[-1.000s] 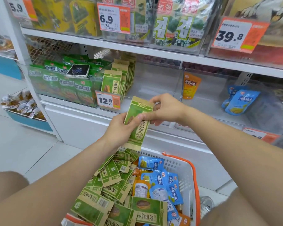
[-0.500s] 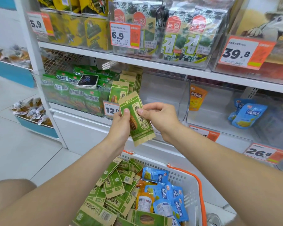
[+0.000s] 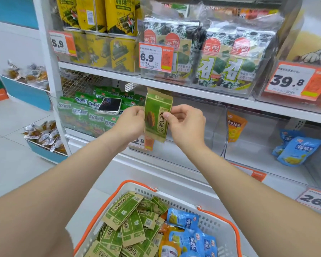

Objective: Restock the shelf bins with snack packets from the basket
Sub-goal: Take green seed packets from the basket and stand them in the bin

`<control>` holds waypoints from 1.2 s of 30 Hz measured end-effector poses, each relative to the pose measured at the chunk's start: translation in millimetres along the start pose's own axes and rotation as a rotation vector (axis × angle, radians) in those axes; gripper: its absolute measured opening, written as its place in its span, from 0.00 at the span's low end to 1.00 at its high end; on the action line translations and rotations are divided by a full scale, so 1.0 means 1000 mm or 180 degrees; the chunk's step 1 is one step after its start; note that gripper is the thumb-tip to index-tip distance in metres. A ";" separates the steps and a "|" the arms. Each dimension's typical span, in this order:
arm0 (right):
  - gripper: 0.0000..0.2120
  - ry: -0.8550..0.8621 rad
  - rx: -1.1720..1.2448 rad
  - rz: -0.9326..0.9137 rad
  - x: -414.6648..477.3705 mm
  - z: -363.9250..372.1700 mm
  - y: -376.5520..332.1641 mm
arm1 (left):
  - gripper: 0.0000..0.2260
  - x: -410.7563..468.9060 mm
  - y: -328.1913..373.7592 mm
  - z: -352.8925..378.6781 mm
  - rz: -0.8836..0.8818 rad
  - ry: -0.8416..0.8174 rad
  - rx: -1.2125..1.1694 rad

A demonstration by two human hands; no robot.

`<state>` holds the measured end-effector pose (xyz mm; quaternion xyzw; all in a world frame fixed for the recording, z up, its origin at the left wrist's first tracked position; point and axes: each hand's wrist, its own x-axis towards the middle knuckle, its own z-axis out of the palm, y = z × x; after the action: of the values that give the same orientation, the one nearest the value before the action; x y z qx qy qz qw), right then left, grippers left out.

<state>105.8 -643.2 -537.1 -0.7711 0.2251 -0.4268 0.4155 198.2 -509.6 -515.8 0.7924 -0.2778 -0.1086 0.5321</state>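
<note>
A green seed packet (image 3: 157, 115) stands upright in front of a clear shelf bin (image 3: 196, 145). My left hand (image 3: 132, 119) pinches its left edge and my right hand (image 3: 185, 125) pinches its right edge. Below them a white basket with orange handles (image 3: 217, 221) holds several green seed packets (image 3: 130, 225), blue packets (image 3: 185, 229) and orange ones. The packets standing in the bin behind my hands are hidden.
A bin of green bags (image 3: 82, 115) with a phone (image 3: 109, 105) on top sits left of my hands. To the right, bins hold an orange packet (image 3: 234, 127) and blue packets (image 3: 296, 151). Seaweed packs (image 3: 220, 54) fill the shelf above.
Both hands have lifted the green packet from just above the basket up to the bin's height and turned it upright. The view has tilted upward.
</note>
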 end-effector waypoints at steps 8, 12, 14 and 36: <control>0.07 -0.0227 -0.0344 -0.0022 0.018 0.037 0.025 | 0.26 0.017 -0.040 -0.003 0.0124 0.0124 0.1982; 0.10 -0.0803 -0.0674 0.0338 0.021 0.058 0.041 | 0.26 0.025 -0.046 -0.001 0.0392 0.0374 0.1937; 0.11 -0.0961 -0.0883 0.0379 0.024 0.067 0.044 | 0.26 0.026 -0.046 -0.001 0.0512 0.0580 0.1974; 0.20 -0.1301 -0.1088 0.0811 0.036 0.070 0.033 | 0.05 0.033 -0.046 0.012 0.0096 0.0316 0.2700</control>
<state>184.6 -655.4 -567.9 -0.8654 0.3004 -0.1630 0.3666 234.2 -524.1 -557.7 0.9412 -0.2835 0.0613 0.1732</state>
